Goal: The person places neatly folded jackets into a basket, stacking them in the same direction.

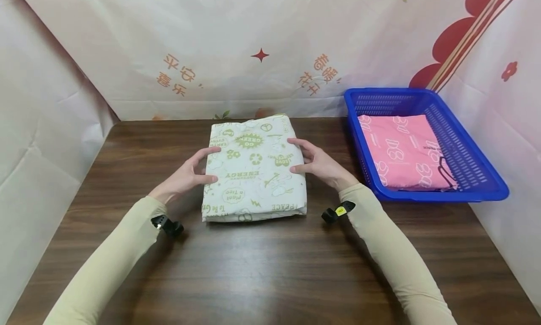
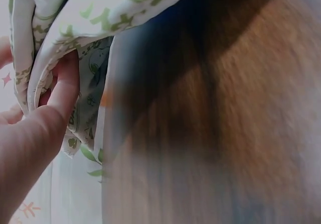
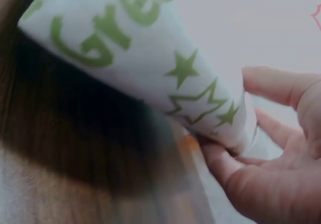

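A white folded cloth [image 1: 253, 174] with green print, a flat, roughly square bundle, lies between the two hands in the head view. The left hand [image 1: 186, 172] grips its left side, thumb and a finger over the top. In the left wrist view, fingers [image 2: 64, 86] reach in under the layered folds. The right hand [image 1: 319, 163] holds the opposite side. From the right wrist, the cloth's edge [image 3: 115, 48] with green stars and lettering sits between thumb and fingers, and a dark shadow lies on the wood beneath it.
A blue plastic basket [image 1: 486, 184] stands at the right with a folded pink cloth [image 1: 399, 151] inside, white figures printed on it. The dark wooden table [image 1: 253, 278] meets a light printed curtain [image 1: 220, 38] at the back, with more curtain on both sides.
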The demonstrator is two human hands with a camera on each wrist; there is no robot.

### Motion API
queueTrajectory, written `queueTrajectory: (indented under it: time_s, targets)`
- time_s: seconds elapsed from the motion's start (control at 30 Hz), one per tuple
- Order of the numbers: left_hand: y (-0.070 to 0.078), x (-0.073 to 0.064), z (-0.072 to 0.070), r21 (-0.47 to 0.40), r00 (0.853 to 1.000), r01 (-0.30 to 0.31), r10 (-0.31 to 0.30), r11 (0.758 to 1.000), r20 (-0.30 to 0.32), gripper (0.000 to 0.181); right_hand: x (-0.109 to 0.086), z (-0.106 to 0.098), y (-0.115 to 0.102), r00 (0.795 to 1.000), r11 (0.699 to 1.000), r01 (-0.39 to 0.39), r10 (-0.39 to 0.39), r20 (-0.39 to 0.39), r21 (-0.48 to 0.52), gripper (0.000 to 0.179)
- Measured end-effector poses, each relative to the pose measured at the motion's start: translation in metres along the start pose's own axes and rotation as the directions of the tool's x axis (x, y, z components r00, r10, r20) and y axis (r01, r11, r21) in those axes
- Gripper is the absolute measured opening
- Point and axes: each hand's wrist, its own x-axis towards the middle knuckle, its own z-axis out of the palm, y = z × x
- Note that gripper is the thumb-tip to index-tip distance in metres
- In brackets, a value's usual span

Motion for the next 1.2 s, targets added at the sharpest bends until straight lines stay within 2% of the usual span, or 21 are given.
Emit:
queueTrajectory:
  time_s: [0.23,0.43,0.73,0.97,1.2]
  targets:
    - [0.011,0.007,0.005,-0.002,0.998,-0.053,0.053,0.999,0.031,0.078,-0.010,-0.003,-0.016,0.998,0.999,-0.037,0.038,-0.049,0.025,0.077]
    - [0.019,0.015,0.008,0.046,0.993,-0.109,0.107,0.993,0.048,0.079,-0.016,-0.005,-0.029,0.991,0.997,-0.074,0.076,-0.112,0.025,0.066]
    - [0.031,0.024,0.017,-0.022,0.992,-0.091,0.092,0.996,0.083,0.079,-0.024,-0.015,-0.041,0.982,0.995,-0.093,0.086,-0.170,-0.032,0.058]
    - [0.042,0.035,0.025,-0.003,0.989,-0.122,0.122,0.993,0.087,0.078,-0.036,-0.029,-0.054,0.981,0.995,-0.091,0.083,-0.177,-0.038,0.060]
    - [0.055,0.048,0.036,-0.086,0.985,-0.124,0.134,0.988,0.111,0.074,-0.049,-0.045,-0.063,0.977,0.992,-0.087,0.068,-0.203,-0.087,0.065]
